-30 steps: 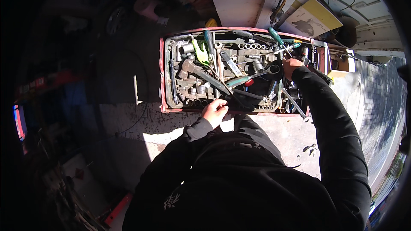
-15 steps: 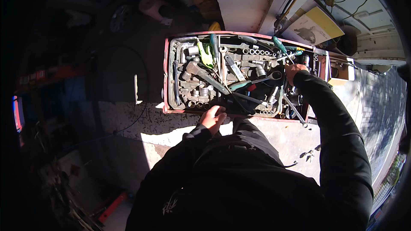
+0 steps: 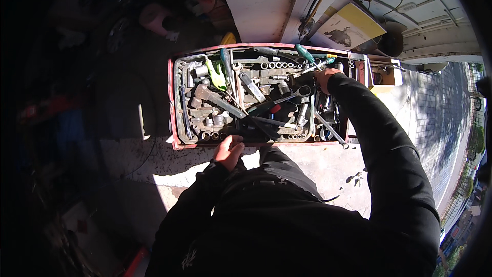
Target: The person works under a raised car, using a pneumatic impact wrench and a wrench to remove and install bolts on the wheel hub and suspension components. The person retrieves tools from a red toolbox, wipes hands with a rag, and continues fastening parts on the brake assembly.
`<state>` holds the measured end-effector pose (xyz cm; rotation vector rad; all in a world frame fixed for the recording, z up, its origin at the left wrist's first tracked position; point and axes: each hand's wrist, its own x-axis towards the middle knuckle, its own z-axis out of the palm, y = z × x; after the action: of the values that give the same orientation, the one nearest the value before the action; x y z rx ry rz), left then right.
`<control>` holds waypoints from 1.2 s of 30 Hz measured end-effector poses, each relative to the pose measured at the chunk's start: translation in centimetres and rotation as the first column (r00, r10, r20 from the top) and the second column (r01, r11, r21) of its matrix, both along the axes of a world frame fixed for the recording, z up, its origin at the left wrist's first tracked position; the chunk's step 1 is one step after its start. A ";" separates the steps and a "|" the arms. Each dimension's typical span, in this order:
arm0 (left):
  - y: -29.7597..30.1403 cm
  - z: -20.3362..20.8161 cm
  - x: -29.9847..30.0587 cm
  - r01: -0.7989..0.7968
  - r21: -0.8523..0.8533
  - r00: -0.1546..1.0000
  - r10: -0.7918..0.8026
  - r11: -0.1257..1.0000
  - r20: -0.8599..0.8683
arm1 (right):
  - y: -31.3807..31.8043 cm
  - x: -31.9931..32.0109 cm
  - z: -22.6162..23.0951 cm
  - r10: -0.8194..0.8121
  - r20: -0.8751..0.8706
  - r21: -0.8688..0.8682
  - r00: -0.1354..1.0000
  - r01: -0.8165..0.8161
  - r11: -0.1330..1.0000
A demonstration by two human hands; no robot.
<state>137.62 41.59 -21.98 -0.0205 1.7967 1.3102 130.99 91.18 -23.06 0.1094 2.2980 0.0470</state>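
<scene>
A red-edged tool drawer point(image 3: 172, 105), packed with greasy tools, stretches across in front of me. My left hand point(image 3: 229, 152) is at its near rim, fingers curled and thumb close to them; whatever lies between them is hidden. My right hand point(image 3: 324, 79) reaches down into the drawer's right part, its fingertips hidden among the tools. Right by it, a green-handled screwdriver point(image 3: 304, 53) slants with its shaft toward the hand. A ratchet point(image 3: 303, 91) lies just left of that hand, and a combination wrench point(image 3: 331, 130) sticks out over the near rim. Left of centre rests a hammer point(image 3: 220, 100).
Lime-green pliers point(image 3: 216, 75) and a row of sockets point(image 3: 279, 65) are in the drawer's far half. An open cardboard box point(image 3: 392, 77) stands to the right. Behind are a white panel point(image 3: 253, 5) and a yellow-edged board point(image 3: 353, 25). Deep shade covers the left.
The whole view has shifted, so the drawer appears further left and slightly lower. Both hands keep about the same places at the drawer, and the tools look unmoved.
</scene>
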 end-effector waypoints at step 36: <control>11.1 3.4 -6.5 0.411 -0.554 0.397 -0.689 0.724 -0.607 | -12.4 18.3 1.8 -0.526 -0.470 -0.548 0.709 0.232 0.803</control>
<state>131.09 52.68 -18.54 1.0907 2.4126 0.4769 149.33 78.77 -21.24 0.4268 2.7970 -0.8752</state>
